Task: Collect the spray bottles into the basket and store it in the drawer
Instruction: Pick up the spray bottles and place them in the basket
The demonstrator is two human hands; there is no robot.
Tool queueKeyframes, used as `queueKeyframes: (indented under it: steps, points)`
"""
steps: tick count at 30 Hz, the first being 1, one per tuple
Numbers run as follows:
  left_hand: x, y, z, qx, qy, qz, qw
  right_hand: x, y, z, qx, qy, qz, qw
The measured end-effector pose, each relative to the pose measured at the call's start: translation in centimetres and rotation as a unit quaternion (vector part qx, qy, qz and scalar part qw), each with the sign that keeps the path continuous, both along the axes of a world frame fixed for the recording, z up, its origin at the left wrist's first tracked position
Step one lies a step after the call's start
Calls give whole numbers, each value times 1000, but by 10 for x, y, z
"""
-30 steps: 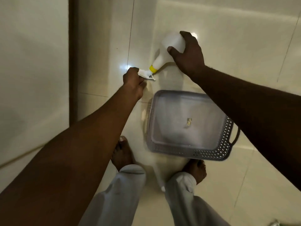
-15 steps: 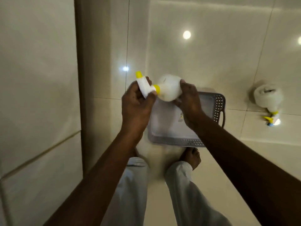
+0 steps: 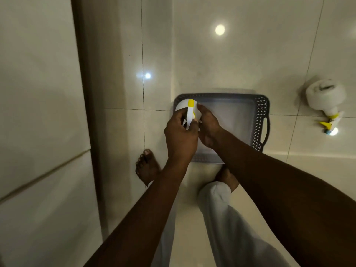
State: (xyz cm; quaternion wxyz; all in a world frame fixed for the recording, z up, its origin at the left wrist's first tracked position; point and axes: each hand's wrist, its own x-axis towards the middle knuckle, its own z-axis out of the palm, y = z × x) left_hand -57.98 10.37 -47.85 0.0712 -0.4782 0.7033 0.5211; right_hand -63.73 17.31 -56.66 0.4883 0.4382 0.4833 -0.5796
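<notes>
Holding, left hand (image 3: 181, 135): fingers curled round the trigger head of the white spray bottle (image 3: 182, 107), which hangs over the basket's left end.
Right hand (image 3: 209, 128): fingers wrapped on the bottle's body from the opposite side.
Basket (image 3: 262, 120): on the floor tiles (image 3: 231, 64) just ahead of the bare feet (image 3: 147, 166); visible bed bare.
Second spray bottle (image 3: 325, 95): lying on the floor, well apart to the basket's right, uncollected.
Drawer: pale panels (image 3: 38, 93) at left; cannot tell which is the drawer.
Progress: judged early; both bottles and storage outstanding.
</notes>
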Motion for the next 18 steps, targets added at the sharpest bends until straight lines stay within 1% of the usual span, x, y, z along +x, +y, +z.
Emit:
queueKeyframes:
  steps: [4,12,16,18]
  points:
    - [-2,-4,-8,4,-6,-1,1000,-1,-2,-6,28,-5,47,998]
    - [-1,-8,-9,31,-17,-26,999,-1,3,-3,28,15,27,999]
    - [1,-12,18,20,-19,-36,999,2,18,28,48,19,15,999]
    - [-1,-11,49,5,3,-55,998,2,34,63,64,20,0,998]
